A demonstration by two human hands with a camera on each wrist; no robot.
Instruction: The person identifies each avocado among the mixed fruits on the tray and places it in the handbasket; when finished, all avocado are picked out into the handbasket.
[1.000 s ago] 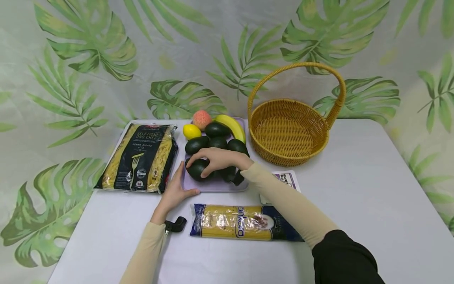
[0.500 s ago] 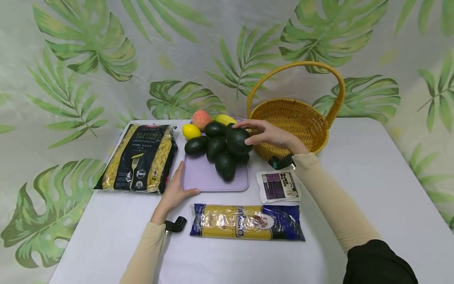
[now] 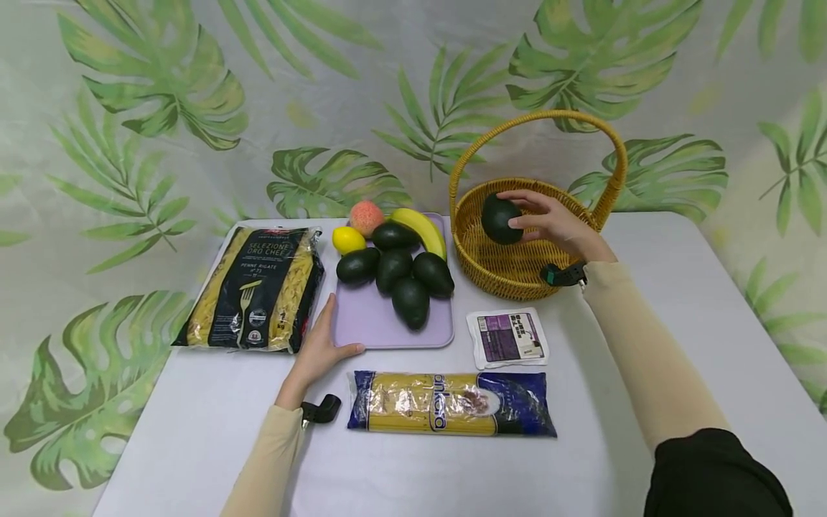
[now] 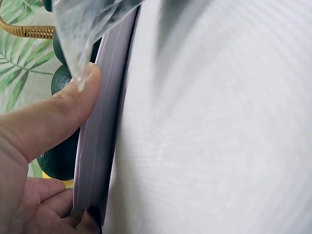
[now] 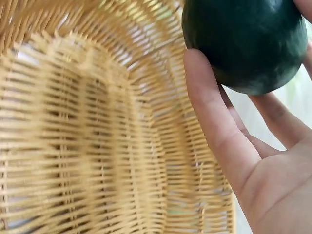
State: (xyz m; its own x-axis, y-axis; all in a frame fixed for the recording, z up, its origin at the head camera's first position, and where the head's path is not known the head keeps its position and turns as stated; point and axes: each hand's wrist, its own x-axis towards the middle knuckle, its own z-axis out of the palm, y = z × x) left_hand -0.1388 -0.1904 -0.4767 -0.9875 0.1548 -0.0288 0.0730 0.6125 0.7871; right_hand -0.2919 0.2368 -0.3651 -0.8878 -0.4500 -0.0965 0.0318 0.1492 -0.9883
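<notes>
My right hand [image 3: 561, 228] grips a dark green avocado [image 3: 499, 219] over the wicker basket [image 3: 474, 276], thumb and fingers around its side. In the right wrist view the avocado [image 5: 243, 44] sits between the fingertips, with the woven basket [image 5: 87, 146] beneath. At the front left corner of the lilac tray [image 3: 362, 323], my left hand [image 3: 318, 350] rests with thumb and fingers spread along two edges. Its thumb touches the rim of the tray [image 4: 100, 117] in the left wrist view. Several avocados [image 3: 410, 303], a lemon [image 3: 349, 239], a peach [image 3: 367, 217] and a banana [image 3: 423, 231] lie on the tray.
A large bag of penne [image 3: 252, 287] lies left of the tray. In front of the tray is a long pack of spaghetti [image 3: 446, 403]. A small white and purple packet [image 3: 509, 337] lies right of the tray, and the basket's tall handle [image 3: 549, 115] arches above it.
The right hand has lifted an avocado from the front of the tray and carried it rightward and up over the basket. My left hand stays at the tray corner.
</notes>
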